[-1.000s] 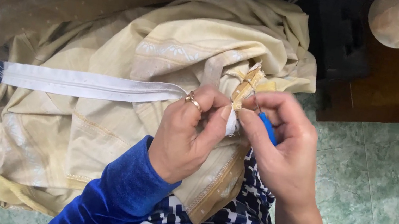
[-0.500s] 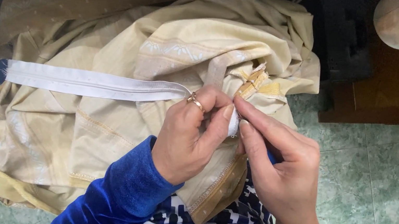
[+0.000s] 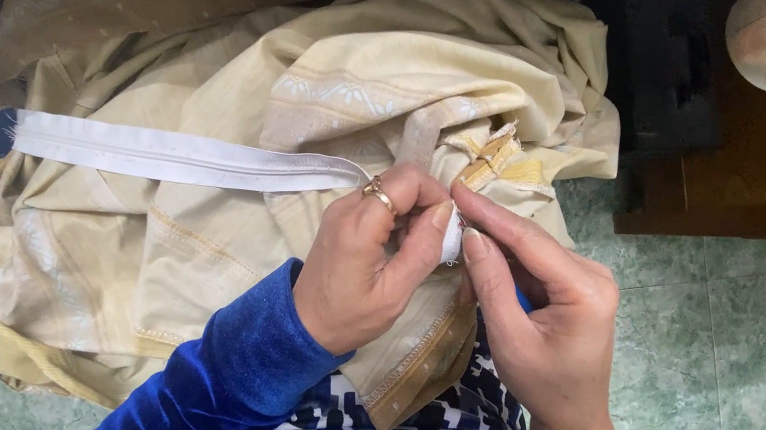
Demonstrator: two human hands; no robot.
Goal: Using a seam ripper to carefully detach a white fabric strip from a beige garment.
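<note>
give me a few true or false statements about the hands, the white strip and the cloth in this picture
1. Both hands pinch the end of the white strip together. True: the left hand and right hand meet at its right end.
2. The left hand wears a ring. True.
3. The white strip lies rolled up on the floor. False: it stretches flat across the cream cloth, running left from the hands.
4. The cloth is dark red. False: it is pale cream-yellow with lighter woven bands.
5. The left sleeve is blue. True.
6. The floor is bare wood. False: it is greenish tile.
</note>
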